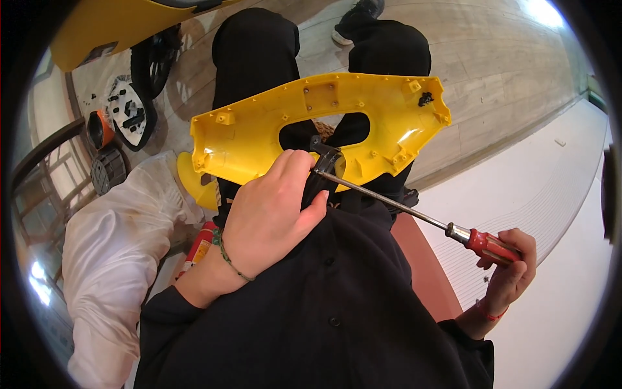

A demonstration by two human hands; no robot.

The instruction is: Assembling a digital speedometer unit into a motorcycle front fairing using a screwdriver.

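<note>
A large yellow plastic shell (259, 133) with an oval opening lies across my lap, inner side up, showing screw posts. My left hand (275, 207) grips a small black part (324, 165) at the shell's near edge. My right hand (508, 272) holds a red-handled screwdriver (486, 245); its long metal shaft (382, 200) runs up and left, with the tip resting at the black part beside my left fingers. A small black clip (426, 98) sits near the shell's right end.
On the floor at upper left stand a black wheel (152, 58), a white tray of black parts (133, 113), an orange cup (100, 128) and another yellow body piece (110, 26). A white plastic-covered bundle (110, 253) lies at my left. A white surface (551, 188) spreads right.
</note>
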